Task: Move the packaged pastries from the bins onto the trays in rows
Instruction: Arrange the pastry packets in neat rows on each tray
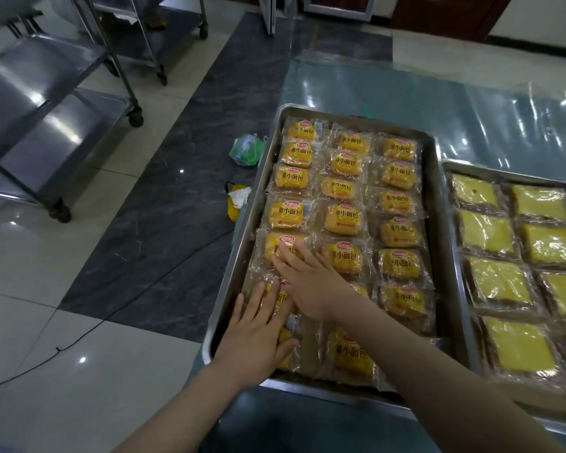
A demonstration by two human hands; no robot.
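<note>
Head view: left hand (254, 335) lying flat, fingers (258, 297) spread, pressing on packaged pastry (283, 297) in left column near front of steel tray (232, 282), gripping nothing. Right hand (309, 282) reaching across, fingers (286, 251) extended flat, resting on next pastry (275, 248) behind, also holding nothing. Tray carrying three columns of yellow wrapped pastries. Second tray (451, 166) just beside on right, holding flat yellow square packets (486, 232). Both trays sitting on plastic-covered worktop (471, 103). Steel carts (46, 103) standing on tiled floor (30, 273) at left.
</note>
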